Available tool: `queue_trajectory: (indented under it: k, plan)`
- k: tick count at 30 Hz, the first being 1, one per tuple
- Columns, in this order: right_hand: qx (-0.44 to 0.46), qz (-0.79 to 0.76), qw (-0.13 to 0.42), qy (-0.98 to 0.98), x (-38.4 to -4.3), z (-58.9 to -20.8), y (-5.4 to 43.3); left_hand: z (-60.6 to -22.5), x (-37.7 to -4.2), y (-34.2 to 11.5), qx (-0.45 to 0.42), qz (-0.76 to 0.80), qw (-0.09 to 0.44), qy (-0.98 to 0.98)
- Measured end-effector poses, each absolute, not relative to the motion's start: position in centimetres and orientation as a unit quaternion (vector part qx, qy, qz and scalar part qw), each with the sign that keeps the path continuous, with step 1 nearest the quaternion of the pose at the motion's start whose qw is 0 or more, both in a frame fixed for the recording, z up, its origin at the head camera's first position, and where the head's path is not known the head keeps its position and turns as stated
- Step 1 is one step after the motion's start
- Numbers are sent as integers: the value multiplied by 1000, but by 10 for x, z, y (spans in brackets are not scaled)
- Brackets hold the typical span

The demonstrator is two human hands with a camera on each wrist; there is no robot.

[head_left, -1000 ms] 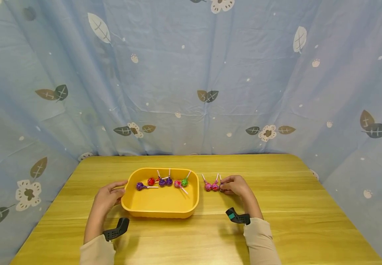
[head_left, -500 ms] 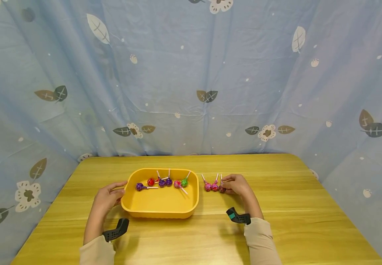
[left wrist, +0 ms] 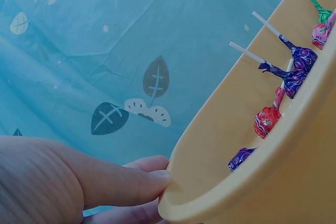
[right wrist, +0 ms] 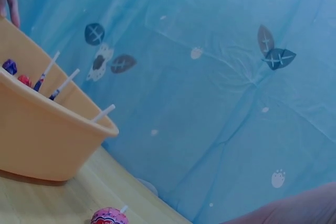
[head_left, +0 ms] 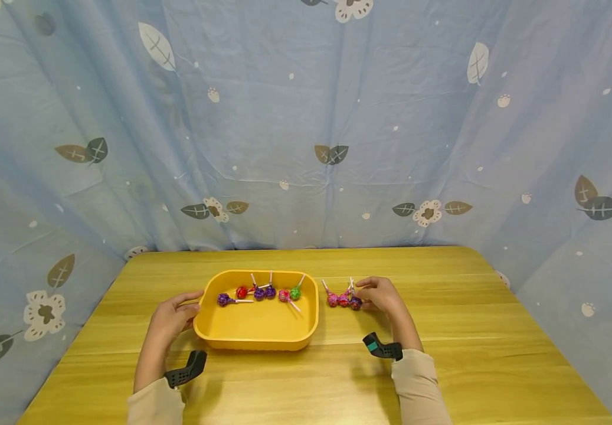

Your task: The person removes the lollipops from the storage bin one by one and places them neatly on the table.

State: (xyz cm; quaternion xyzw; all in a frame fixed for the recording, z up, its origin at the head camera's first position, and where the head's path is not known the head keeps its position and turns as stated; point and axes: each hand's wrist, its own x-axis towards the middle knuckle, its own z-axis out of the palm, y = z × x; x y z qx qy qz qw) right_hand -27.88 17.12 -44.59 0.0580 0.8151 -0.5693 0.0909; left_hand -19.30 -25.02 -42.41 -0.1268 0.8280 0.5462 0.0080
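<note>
I am holding the left end of the yellow bin [head_left: 255,344] with my left hand [head_left: 172,317], my thumb [left wrist: 139,184] lying on the rim and my other fingers bending against the outside. My right hand [head_left: 382,296] is staying low over the table [head_left: 486,354], at the right end of a short row of lollipops; its fingers are bending loosely and standing a little apart, with nothing plainly pinched between them. At this size I cannot fairly say whether a fingertip is touching the dark purple lollipop [head_left: 356,303] just beside them. Next to that, the pinkish-red lollipop [head_left: 343,301] and the pink lollipop [head_left: 332,300] are lying head beside head, just right of the bin, all three sticks pointing away from me. Inside the bin, six more are lying: a purple lollipop [head_left: 223,300] near the left end with its stick pointing right, a red lollipop [head_left: 241,292], a purple pair [head_left: 265,293] whose sticks are leaning toward the back wall, a pink-wrapped lollipop [head_left: 284,295], and a green lollipop [head_left: 295,292] close by it. Black wrist cameras [head_left: 187,368] are sitting above my beige sleeves [head_left: 156,402], and a blue patterned curtain [head_left: 268,106] is hanging behind the table.
</note>
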Motion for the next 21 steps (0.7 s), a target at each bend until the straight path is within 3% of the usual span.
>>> queue_trajectory:
  k: [21]
  plan:
    - [15, -600, 53, 798, -277, -435, 154, -424, -192, -250, -128, 546, 12, 828]
